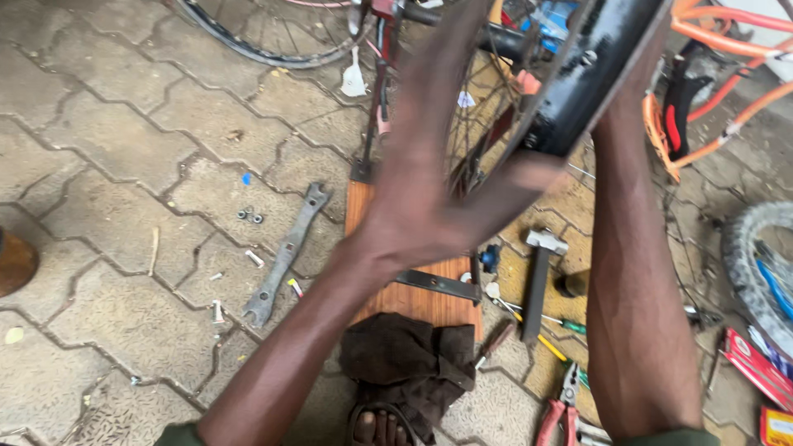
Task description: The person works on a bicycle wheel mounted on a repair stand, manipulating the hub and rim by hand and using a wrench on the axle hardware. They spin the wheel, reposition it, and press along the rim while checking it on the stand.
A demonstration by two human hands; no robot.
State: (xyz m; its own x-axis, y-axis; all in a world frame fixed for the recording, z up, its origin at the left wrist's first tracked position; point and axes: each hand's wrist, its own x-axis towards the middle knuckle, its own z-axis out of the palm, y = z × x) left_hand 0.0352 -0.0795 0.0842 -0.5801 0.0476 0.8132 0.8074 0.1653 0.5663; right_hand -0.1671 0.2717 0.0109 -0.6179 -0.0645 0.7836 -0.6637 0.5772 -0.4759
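Fingers of my left hand (429,173) are stretched long and pressed together, blurred, reaching up across the spokes of the bicycle wheel (496,99) while the thumb juts out toward the black rim (591,66). How my right hand's fingers sit I cannot tell; that forearm (636,272) runs up behind the rim and the hand is hidden there. The wheel stands tilted above the wooden board (413,301) on the paved floor (107,149). I judge the thin wire spokes could nip my fingers if the wheel turns, and the smooth painted rim could slip from a hidden grip and drop onto the tools below. Those tools are hard steel: a flat grey wrench (285,256) with a forked end, a hammer (541,277) with a blocky head, red-handled pliers (557,413). A dark rag (405,359) lies crumpled and soft on the near end of the board, and small bolts (249,216) are scattered on the rough interlocking pavers.
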